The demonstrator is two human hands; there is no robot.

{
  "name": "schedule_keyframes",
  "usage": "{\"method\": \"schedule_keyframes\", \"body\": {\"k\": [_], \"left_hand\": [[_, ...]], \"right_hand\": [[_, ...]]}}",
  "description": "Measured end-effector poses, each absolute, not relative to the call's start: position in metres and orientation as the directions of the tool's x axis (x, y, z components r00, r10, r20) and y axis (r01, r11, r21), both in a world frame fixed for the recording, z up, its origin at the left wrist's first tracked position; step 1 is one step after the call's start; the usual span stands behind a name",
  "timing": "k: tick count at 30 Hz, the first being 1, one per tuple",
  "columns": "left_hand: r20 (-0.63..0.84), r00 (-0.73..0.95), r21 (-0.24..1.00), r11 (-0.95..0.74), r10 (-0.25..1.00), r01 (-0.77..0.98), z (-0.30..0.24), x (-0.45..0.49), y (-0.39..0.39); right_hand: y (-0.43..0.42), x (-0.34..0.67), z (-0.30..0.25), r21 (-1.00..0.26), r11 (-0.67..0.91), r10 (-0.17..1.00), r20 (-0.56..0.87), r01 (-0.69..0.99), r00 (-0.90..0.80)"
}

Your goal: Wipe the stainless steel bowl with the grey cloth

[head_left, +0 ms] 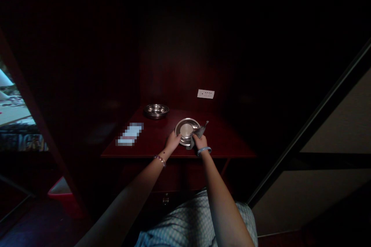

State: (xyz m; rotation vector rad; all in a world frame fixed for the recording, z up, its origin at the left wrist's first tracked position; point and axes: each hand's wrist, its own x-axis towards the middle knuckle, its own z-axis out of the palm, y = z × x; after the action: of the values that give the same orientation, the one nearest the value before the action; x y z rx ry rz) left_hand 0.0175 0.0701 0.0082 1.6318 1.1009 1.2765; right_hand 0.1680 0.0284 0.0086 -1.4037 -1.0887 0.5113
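Observation:
Between my hands is a shiny round metal bowl [186, 129], tilted so that its inside faces me, above the front of a dark red desk [220, 135]. My left hand [173, 141] grips the bowl's left rim, thumb over the edge. At the right rim, my right hand [200, 141] is closed on a grey cloth [199, 130], which presses against the bowl and hangs below it. More metal bowls [156, 110], stacked, stand at the back left of the desk.
A blurred-out pale rectangle [130, 134] lies on the desk's left side. On the back wall is a white power socket [205, 94]. A drawer with a metal latch [165, 198] sits below the desktop. A red bin [65, 197] stands on the floor at left.

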Motion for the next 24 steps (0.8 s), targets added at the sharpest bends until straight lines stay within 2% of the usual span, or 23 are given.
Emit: {"method": "schedule_keyframes", "body": {"k": [24], "left_hand": [[0.342, 0.118, 0.924, -0.356, 0.932, 0.137, 0.0066, 0.0181, 0.0706]], "right_hand": [[0.0285, 0.1692, 0.0081, -0.929, 0.149, 0.833, 0.302, 0.339, 0.463]]}}
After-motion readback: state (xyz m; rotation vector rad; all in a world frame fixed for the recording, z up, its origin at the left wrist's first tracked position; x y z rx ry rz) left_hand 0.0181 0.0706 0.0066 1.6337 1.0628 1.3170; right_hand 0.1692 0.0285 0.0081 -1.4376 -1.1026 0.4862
